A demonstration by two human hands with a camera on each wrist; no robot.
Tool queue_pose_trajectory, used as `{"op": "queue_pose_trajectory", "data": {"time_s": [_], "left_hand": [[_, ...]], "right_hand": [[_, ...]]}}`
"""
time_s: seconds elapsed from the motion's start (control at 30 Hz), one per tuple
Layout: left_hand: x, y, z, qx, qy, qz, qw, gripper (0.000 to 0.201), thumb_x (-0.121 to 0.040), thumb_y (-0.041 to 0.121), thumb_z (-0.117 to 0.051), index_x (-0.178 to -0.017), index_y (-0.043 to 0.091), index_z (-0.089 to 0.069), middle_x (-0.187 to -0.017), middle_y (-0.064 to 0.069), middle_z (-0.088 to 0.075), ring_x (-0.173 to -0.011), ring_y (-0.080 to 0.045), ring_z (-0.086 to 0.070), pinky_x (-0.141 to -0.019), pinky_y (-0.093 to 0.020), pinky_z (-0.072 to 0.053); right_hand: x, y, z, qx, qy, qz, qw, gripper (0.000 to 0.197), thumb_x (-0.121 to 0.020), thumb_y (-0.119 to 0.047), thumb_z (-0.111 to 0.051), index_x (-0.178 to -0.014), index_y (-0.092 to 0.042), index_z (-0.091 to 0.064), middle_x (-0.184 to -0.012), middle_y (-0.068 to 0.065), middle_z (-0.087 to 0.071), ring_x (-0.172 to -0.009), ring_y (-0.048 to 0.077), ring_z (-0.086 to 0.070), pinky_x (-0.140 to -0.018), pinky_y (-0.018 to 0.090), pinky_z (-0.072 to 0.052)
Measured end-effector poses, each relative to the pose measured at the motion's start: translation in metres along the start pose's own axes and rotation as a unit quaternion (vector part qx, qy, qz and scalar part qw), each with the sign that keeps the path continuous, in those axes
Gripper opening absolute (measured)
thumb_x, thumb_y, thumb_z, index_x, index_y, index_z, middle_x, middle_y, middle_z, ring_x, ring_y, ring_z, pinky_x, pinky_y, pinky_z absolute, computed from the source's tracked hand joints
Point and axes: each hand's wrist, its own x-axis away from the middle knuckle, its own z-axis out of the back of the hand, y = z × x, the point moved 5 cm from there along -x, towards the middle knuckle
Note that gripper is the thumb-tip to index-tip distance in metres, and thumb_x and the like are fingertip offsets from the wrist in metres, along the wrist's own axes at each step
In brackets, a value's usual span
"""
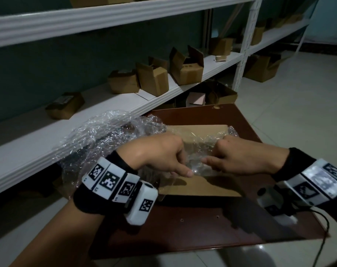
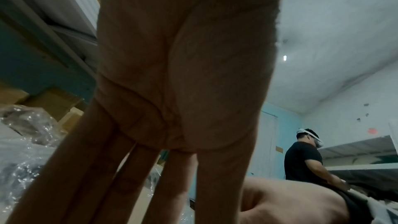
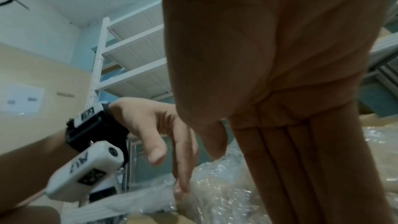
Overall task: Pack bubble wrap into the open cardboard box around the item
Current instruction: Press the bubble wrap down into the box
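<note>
- Head cam: the open cardboard box [image 1: 198, 186] sits on a dark reddish-brown table [image 1: 192, 228], and both hands are down in it, right next to each other. The left hand [image 1: 160, 153] and right hand [image 1: 240, 157] have their fingers pointing down into the clear bubble wrap [image 1: 197, 151] that fills the middle of the box. Thumbs stick out toward each other, nearly touching. Can't make out the item under the wrap.
- A big loose bunch of the same wrap spills out to the left of the box, over the table edge toward the white shelf [image 1: 110, 105]. Small cardboard boxes [image 1: 153, 79] are lined up on that shelf, some with flaps up.
- Left wrist cam: mostly palm. The left hand's fingers [image 2: 170, 185] run straight down, side by side, not curled round anything, with crinkled wrap beside them on the left. The tips are cut off by the frame edge, so can't tell what they touch. Another person in a black shirt [image 2: 301, 159] stands at a shelf in the back.
- Right wrist cam: same deal, the right hand's fingers [image 3: 301, 168] are straight and together, going down to the wrap over brown cardboard, nothing gripped. The left hand shows here too, fingertips touching the wrap.
</note>
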Motion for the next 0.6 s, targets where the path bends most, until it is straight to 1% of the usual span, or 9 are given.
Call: {"op": "queue_pose_trajectory", "data": {"time_s": [0.07, 0.13, 0.2, 0.3, 0.4, 0.47, 0.5, 0.53, 0.6], "left_hand": [[0.000, -0.001, 0.001, -0.005, 0.016, 0.019, 1.000, 0.034, -0.085, 0.058, -0.075, -0.087, 0.025, -0.082, -0.074, 0.012, -0.075, -0.067, -0.004, -0.066, -0.065, -0.026, -0.050], [-0.003, -0.004, 0.000, -0.033, 0.028, 0.048, 0.998, 0.040, -0.083, 0.065, -0.074, -0.088, 0.025, -0.081, -0.079, 0.010, -0.074, -0.075, -0.009, -0.067, -0.073, -0.031, -0.057], [-0.007, -0.006, -0.004, -0.065, 0.022, 0.072, 0.995, 0.048, -0.080, 0.069, -0.074, -0.091, 0.023, -0.079, -0.084, 0.008, -0.073, -0.082, -0.013, -0.068, -0.081, -0.037, -0.060], [-0.018, -0.006, -0.009, -0.100, -0.006, 0.089, 0.991, 0.050, -0.084, 0.070, -0.069, -0.082, 0.020, -0.070, -0.081, 0.005, -0.066, -0.079, -0.016, -0.063, -0.075, -0.035, -0.055], [-0.033, -0.010, -0.020, -0.105, -0.059, 0.084, 0.989, 0.037, -0.099, 0.052, -0.062, -0.078, 0.022, -0.064, -0.080, 0.004, -0.064, -0.075, -0.015, -0.063, -0.064, -0.029, -0.048], [-0.042, -0.016, -0.028, -0.091, -0.098, 0.084, 0.988, 0.023, -0.103, 0.032, -0.060, -0.091, 0.017, -0.072, -0.092, 0.000, -0.072, -0.083, -0.018, -0.069, -0.069, -0.034, -0.057], [-0.046, -0.020, -0.032, -0.084, -0.114, 0.083, 0.986, 0.018, -0.102, 0.022, -0.059, -0.096, 0.014, -0.074, -0.096, -0.002, -0.074, -0.085, -0.021, -0.071, -0.071, -0.037, -0.061], [-0.048, -0.022, -0.036, -0.078, -0.132, 0.084, 0.985, 0.018, -0.100, 0.013, -0.056, -0.098, 0.012, -0.074, -0.095, -0.002, -0.074, -0.082, -0.021, -0.071, -0.068, -0.036, -0.061], [-0.050, -0.023, -0.044, -0.060, -0.164, 0.090, 0.981, 0.025, -0.097, 0.001, -0.049, -0.100, 0.013, -0.071, -0.094, -0.002, -0.071, -0.074, -0.021, -0.067, -0.056, -0.028, -0.054]], "right_hand": [[-0.002, 0.005, 0.000, -0.011, -0.007, -0.031, 0.999, 0.061, -0.099, -0.062, -0.044, -0.066, -0.016, -0.067, -0.063, 0.001, -0.069, -0.056, 0.012, -0.066, -0.069, 0.041, -0.060], [-0.002, 0.006, 0.000, -0.022, -0.027, -0.052, 0.998, 0.061, -0.098, -0.063, -0.044, -0.069, -0.016, -0.070, -0.065, 0.000, -0.071, -0.055, 0.007, -0.065, -0.064, 0.032, -0.056], [-0.001, 0.007, 0.001, -0.035, -0.045, -0.073, 0.996, 0.059, -0.097, -0.064, -0.044, -0.069, -0.018, -0.068, -0.063, -0.002, -0.068, -0.050, 0.002, -0.061, -0.058, 0.022, -0.047], [-0.001, 0.005, -0.001, -0.051, -0.087, -0.100, 0.990, 0.055, -0.100, -0.061, -0.044, -0.070, -0.019, -0.062, -0.061, -0.004, -0.059, -0.045, 0.002, -0.051, -0.054, 0.020, -0.039], [-0.004, 0.003, -0.003, -0.040, -0.106, -0.117, 0.987, 0.048, -0.104, -0.055, -0.042, -0.072, -0.022, -0.056, -0.067, -0.004, -0.053, -0.055, 0.007, -0.048, -0.054, 0.022, -0.035], [-0.006, 0.002, -0.005, -0.037, -0.112, -0.121, 0.986, 0.043, -0.107, -0.050, -0.041, -0.075, -0.024, -0.055, -0.073, -0.006, -0.054, -0.062, 0.008, -0.050, -0.057, 0.023, -0.037], [-0.007, 0.001, -0.009, -0.035, -0.125, -0.116, 0.985, 0.040, -0.108, -0.046, -0.041, -0.079, -0.024, -0.057, -0.079, -0.005, -0.057, -0.069, 0.009, -0.054, -0.062, 0.024, -0.040], [-0.010, 0.000, -0.016, -0.027, -0.143, -0.109, 0.983, 0.035, -0.108, -0.043, -0.041, -0.087, -0.023, -0.060, -0.088, -0.005, -0.061, -0.079, 0.012, -0.059, -0.069, 0.026, -0.044], [-0.013, -0.003, -0.030, 0.000, -0.179, -0.102, 0.979, 0.030, -0.108, -0.040, -0.039, -0.104, -0.019, -0.060, -0.106, -0.005, -0.060, -0.095, 0.015, -0.059, -0.082, 0.029, -0.046]]}}
